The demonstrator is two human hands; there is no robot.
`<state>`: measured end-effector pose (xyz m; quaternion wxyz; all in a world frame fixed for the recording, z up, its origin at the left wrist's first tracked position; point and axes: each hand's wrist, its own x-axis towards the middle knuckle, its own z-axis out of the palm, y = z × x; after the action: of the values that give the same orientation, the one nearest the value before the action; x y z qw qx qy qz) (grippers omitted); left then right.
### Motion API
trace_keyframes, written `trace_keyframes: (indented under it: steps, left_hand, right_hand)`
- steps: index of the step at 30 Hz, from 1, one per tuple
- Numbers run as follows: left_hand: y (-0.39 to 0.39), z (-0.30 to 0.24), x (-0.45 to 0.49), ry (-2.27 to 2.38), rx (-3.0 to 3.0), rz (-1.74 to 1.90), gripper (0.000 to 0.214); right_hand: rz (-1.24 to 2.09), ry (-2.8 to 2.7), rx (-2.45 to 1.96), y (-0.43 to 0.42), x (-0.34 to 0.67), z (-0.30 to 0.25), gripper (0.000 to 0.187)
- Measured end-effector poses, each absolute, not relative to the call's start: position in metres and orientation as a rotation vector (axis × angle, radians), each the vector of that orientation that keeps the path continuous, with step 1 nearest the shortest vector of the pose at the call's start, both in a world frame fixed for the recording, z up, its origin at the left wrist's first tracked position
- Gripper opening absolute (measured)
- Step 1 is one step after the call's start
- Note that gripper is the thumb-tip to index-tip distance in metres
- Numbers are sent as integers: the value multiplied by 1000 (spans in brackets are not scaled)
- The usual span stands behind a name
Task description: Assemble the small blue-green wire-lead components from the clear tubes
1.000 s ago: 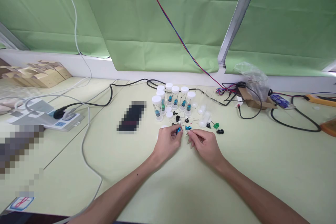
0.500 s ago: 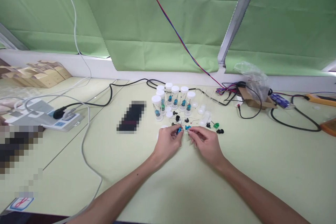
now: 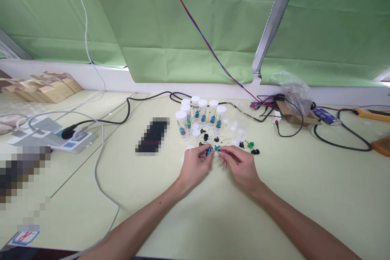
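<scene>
My left hand (image 3: 194, 166) is closed in a pinch on a small blue part (image 3: 209, 151) with a thin metal rod at it. Close beside it, my right hand (image 3: 241, 166) pinches with thumb and forefinger; what lies between those fingertips is too small to make out. A second blue piece (image 3: 217, 147) shows between the hands, near the right fingertips. Just beyond are small black parts (image 3: 216, 139), thin bent wires and a green part (image 3: 250, 145). Several clear vials with white caps (image 3: 182, 115) stand upright behind, with blue or green parts inside.
A blurred dark object (image 3: 152, 136) lies left of the vials. Farther left are a power strip (image 3: 76, 143) with plugs and a grey cable (image 3: 96, 170). At the back right sit a cardboard box (image 3: 294, 115), a plastic bag (image 3: 292, 87) and black cables.
Both hands stay nearly in place. My right fingertips have shifted slightly beside the blue pieces, and the left hand keeps its pinch.
</scene>
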<state>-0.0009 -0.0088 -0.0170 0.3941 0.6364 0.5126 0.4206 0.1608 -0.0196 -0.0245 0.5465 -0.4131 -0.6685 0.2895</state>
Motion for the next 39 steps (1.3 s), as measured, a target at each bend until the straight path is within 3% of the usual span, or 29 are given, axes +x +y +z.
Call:
trace_keyframes:
  steps: [20, 39]
  left_hand:
    - [-9, -10, -1, 1017, 1431, 986, 25]
    - [-8, -10, 0, 1035, 1397, 1002, 23]
  right_hand:
    - [569, -1574, -998, -15, 165, -25, 14]
    - [464, -1614, -972, -15, 166, -22, 9]
